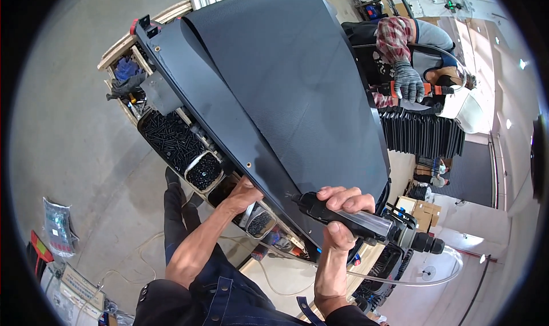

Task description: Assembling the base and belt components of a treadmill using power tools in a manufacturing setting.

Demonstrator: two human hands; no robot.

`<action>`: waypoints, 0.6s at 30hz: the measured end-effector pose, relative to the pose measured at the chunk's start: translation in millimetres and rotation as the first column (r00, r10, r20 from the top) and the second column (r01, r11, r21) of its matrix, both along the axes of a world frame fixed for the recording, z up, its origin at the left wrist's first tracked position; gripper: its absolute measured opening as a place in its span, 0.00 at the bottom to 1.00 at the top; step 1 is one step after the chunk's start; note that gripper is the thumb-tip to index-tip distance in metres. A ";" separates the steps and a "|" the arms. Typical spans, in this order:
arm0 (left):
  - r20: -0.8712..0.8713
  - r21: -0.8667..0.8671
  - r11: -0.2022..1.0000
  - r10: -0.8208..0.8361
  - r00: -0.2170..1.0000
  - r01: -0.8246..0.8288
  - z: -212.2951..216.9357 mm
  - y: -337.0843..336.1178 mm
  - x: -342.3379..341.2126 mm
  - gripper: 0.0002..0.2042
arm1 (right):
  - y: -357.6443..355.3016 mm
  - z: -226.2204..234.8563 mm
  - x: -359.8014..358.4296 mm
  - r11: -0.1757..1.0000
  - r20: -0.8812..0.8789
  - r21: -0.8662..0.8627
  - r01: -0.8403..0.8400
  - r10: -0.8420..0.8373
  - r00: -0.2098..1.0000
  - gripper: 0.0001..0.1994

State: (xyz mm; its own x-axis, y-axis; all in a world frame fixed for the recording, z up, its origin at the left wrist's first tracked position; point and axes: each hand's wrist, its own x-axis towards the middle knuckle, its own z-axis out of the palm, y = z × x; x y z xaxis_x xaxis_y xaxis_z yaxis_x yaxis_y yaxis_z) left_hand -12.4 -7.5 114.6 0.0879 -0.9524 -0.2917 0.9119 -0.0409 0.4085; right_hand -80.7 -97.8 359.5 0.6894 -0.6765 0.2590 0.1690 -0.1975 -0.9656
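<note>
My right hand [343,212] is wrapped round a black and silver air screwdriver [360,220], its tip pointing left over the near side rail. A clear hose [452,269] runs from the tool's back end. Under the edge of the dark side rail [229,146] is my left hand [243,196], its fingers mostly hidden beside the parts bins. The rail borders a wide black belt [286,74] on what looks like a treadmill deck. A brass-coloured hole [249,164] shows in the rail near my left hand.
Below the rail stand a bin of long black screws [168,134], a bin of small black fasteners [204,172] and another small bin [260,224]. Across the deck a co-worker's gloved hand [408,80] holds an orange tool [440,90]. Black panels [423,133] are stacked nearby.
</note>
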 end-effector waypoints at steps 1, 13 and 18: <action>-0.007 -0.004 1.000 0.002 1.000 -0.002 3.2 -0.5 -1.2 0.03 | -1.1 -0.5 -0.3 1.000 0.008 0.008 -0.003 0.003 1.000 0.22; 0.128 0.020 0.985 0.166 0.978 -0.170 19.7 -2.3 -5.5 0.07 | -1.4 -3.1 -4.5 0.999 0.019 -0.051 -0.011 0.012 1.000 0.21; 0.060 0.050 0.998 0.025 0.998 -0.028 14.8 6.5 3.3 0.05 | 4.4 1.0 -7.9 0.997 -0.021 0.033 0.068 -0.067 0.998 0.37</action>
State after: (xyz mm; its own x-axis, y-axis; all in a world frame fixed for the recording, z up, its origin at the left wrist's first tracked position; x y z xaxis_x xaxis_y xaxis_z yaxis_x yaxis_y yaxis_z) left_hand -9.2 -1.0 129.4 0.1314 -0.9338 -0.3328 0.8872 -0.0391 0.4598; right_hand -88.6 -93.3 360.5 0.6467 -0.7298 0.2219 0.1369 -0.1751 -0.9750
